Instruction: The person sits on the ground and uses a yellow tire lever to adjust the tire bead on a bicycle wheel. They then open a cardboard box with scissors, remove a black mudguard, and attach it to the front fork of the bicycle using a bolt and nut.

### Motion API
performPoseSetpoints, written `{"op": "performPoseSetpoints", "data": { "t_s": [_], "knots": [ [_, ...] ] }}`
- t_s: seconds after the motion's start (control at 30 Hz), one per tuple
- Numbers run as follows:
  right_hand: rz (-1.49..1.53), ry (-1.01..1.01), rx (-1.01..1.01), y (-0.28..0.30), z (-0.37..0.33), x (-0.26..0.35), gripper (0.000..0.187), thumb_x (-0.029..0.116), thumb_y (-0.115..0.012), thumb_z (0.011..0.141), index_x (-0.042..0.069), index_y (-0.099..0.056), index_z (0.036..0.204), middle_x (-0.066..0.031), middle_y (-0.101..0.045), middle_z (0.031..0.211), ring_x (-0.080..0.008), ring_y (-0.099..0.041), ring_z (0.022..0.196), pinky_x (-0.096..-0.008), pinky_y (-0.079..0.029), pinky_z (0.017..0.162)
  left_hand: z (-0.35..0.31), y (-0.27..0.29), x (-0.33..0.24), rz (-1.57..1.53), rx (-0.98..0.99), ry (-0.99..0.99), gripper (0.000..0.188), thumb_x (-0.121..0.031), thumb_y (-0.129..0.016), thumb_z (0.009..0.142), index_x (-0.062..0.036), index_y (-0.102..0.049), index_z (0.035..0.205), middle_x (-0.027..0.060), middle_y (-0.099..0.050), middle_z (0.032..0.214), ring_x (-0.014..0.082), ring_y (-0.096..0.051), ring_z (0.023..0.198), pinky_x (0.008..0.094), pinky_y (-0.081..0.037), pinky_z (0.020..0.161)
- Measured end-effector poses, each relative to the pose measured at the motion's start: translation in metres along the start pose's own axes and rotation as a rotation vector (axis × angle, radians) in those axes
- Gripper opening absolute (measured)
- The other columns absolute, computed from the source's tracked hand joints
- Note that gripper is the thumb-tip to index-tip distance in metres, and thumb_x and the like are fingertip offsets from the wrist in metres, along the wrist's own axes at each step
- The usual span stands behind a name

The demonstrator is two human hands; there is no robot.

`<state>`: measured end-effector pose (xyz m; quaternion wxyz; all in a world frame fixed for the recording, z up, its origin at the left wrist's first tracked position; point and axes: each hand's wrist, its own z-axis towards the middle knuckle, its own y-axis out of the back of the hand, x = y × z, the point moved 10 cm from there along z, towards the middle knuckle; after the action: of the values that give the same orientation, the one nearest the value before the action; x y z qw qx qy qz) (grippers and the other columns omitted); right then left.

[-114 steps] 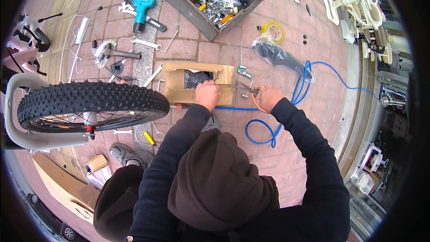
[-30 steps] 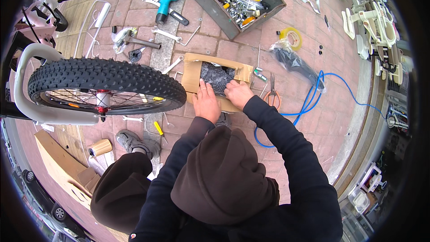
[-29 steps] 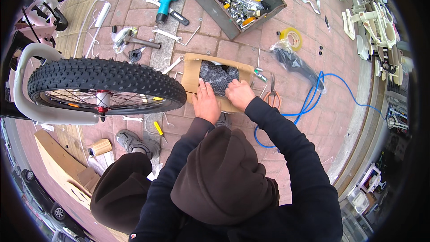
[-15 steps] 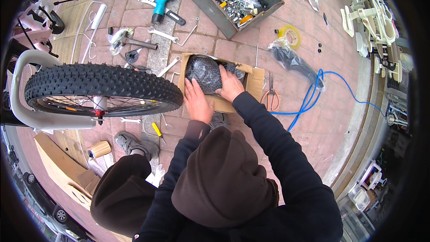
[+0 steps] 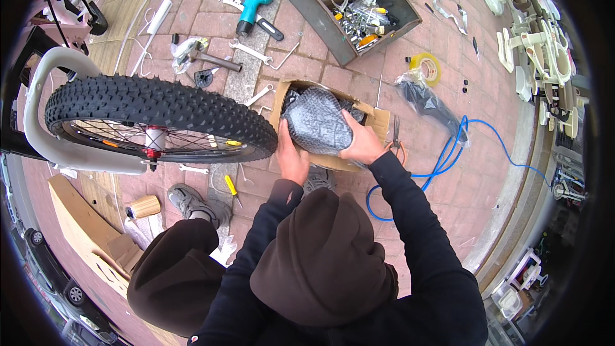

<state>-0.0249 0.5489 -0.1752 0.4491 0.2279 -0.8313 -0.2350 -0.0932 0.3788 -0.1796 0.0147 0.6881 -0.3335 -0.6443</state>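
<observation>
Red brick paving carries an open cardboard box (image 5: 375,122) in which both hands grasp a grey mesh-wrapped bundle (image 5: 315,120), left hand (image 5: 291,157) on its near-left side, right hand (image 5: 362,143) on its near-right, knobby bicycle tyre (image 5: 160,106) just left.

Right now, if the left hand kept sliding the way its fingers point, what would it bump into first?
Probably the cardboard box: the left hand points up along the grey wrapped bundle it already touches, toward the box's far flap. Depth is hard to judge.
</observation>
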Motion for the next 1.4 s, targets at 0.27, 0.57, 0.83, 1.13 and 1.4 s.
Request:
{"op": "performPoseSetpoints", "data": {
  "t_s": [0.27,0.57,0.83,1.13,1.4],
  "knots": [
    [1.117,0.149,0.130,0.096,0.009,0.050,0.068,0.015,-0.061,0.065,-0.006,-0.040,0.126,-0.0106,-0.053,0.118,-0.0167,-0.052,0.105,-0.0268,-0.037,0.092,-0.002,-0.005,0.000,0.087,0.014,-0.043,0.072,0.005,-0.048,0.065,0.0056,-0.024,0.134,0.0261,-0.032,0.135,0.0391,-0.030,0.126,0.0403,-0.022,0.107],
    [0.479,0.136,-0.388,0.129,0.155,0.083,0.068,0.018,-0.068,0.070,-0.006,-0.040,0.128,-0.0186,-0.057,0.114,-0.0236,-0.056,0.102,-0.0301,-0.043,0.086,0.000,0.002,0.004,-0.114,0.020,0.081,0.079,0.005,-0.048,0.067,0.0003,-0.014,0.139,0.0292,-0.032,0.134,0.0410,-0.032,0.125,0.0390,-0.024,0.105],
    [-0.027,0.529,-0.390,0.039,-0.003,0.093,0.007,0.008,-0.058,0.078,0.001,-0.057,0.079,-0.0123,-0.057,0.072,-0.0267,-0.059,0.067,-0.0348,-0.046,0.059,0.005,0.001,0.004,-0.109,-0.004,0.085,0.081,0.005,-0.048,0.068,-0.0046,-0.013,0.140,0.0297,-0.033,0.134,0.0413,-0.033,0.124,0.0385,-0.026,0.104],
    [-0.607,0.209,-0.011,-0.022,0.057,-0.042,0.043,0.002,-0.053,0.072,0.005,-0.047,0.115,-0.0198,-0.053,0.109,-0.0331,-0.058,0.092,-0.0430,-0.048,0.073,0.002,0.001,0.009,-0.205,0.090,0.190,0.081,0.006,-0.044,0.066,-0.0056,-0.015,0.141,0.0286,-0.030,0.137,0.0364,-0.028,0.130,0.0354,-0.024,0.106],
    [-0.354,0.277,0.033,-0.006,0.045,-0.050,0.032,0.004,-0.064,0.067,0.002,-0.054,0.097,-0.0193,-0.058,0.081,-0.0361,-0.058,0.084,-0.0430,-0.047,0.073,-0.001,-0.001,0.018,-0.196,0.135,0.224,0.079,0.005,-0.046,0.067,-0.0078,-0.018,0.141,0.0287,-0.034,0.133,0.0376,-0.033,0.127,0.0375,-0.027,0.104]
  ]
}}
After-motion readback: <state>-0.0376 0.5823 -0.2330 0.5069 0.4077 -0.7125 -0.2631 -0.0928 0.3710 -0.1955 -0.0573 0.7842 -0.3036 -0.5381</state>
